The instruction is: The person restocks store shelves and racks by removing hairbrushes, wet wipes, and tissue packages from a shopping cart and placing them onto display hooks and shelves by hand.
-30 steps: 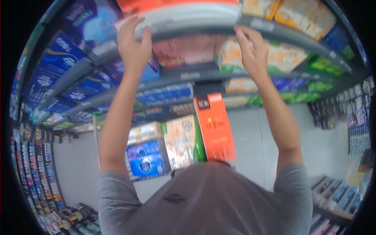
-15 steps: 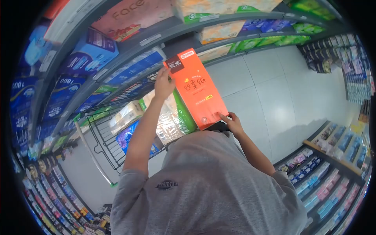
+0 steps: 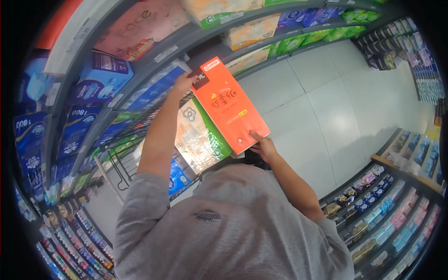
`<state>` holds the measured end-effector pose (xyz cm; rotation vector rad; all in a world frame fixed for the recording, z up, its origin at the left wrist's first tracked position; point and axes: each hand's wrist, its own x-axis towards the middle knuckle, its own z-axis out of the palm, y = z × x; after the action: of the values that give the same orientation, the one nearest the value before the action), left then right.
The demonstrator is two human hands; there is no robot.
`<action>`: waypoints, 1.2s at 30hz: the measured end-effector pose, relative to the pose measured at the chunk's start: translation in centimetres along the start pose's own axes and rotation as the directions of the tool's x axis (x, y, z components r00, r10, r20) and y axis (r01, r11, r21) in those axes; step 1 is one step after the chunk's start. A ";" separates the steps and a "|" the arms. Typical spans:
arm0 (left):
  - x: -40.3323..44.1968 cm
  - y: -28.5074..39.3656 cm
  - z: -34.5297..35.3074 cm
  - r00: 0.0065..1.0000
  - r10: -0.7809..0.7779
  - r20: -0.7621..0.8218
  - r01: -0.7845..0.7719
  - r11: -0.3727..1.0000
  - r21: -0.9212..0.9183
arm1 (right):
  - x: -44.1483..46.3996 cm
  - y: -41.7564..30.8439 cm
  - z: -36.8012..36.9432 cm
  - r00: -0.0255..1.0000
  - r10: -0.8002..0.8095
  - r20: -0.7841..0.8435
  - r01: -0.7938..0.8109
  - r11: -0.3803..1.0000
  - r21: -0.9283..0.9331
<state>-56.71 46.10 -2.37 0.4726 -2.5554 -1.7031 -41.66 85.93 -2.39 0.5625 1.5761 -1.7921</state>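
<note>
As the left hand (image 3: pixel 183 84) and right hand (image 3: pixel 265 148) have been lowered from the shelves (image 3: pixel 198 41), the orange box (image 3: pixel 231 109) is held by both at opposite ends, beside the green-edged pack (image 3: pixel 193 135).

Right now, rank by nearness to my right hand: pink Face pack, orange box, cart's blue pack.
1. Orange box, held in the right hand.
2. Blue pack, left, in the cart.
3. Pink Face pack, ahead left, shelved.

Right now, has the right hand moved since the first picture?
Yes, the right hand moved away from the shelves, toward the body, onto the orange pack.
</note>
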 end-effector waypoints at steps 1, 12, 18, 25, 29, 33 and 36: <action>0.0 -0.1 0.0 1.000 0.001 -0.013 -0.001 1.000 0.004 | 0.2 0.1 0.0 1.000 -0.009 0.009 0.009 1.000 -0.002; -13.1 15.2 -4.6 0.694 0.567 -0.444 -0.493 0.823 0.281 | -2.5 -1.9 -0.3 0.951 -0.223 0.214 0.132 0.920 0.370; -24.3 23.0 -10.9 0.408 0.747 -0.525 -0.670 0.635 0.385 | -3.0 -11.1 3.3 0.716 -0.467 0.519 0.121 0.815 0.566; -28.9 25.7 -21.4 0.320 0.682 -0.658 -0.842 0.522 0.132 | -7.7 -31.9 14.7 0.148 -0.867 0.475 0.706 0.429 0.564; -28.2 25.9 -28.8 0.408 0.542 -0.734 -0.784 0.621 0.023 | -16.5 -40.0 23.4 -0.130 -0.870 0.475 0.868 0.132 0.479; -26.7 26.1 -32.3 0.410 0.465 -0.785 -0.799 0.598 -0.063 | -21.6 -43.9 29.8 -0.309 -0.806 0.506 0.887 -0.052 0.459; -25.4 26.5 -34.5 0.441 0.428 -0.789 -0.795 0.594 -0.122 | -23.2 -46.1 32.4 -0.344 -0.768 0.541 0.879 -0.061 0.473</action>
<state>-31.93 31.36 38.94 0.0303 -1.3728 -1.3777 -55.72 60.75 51.28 -1.9716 1.3738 -2.2024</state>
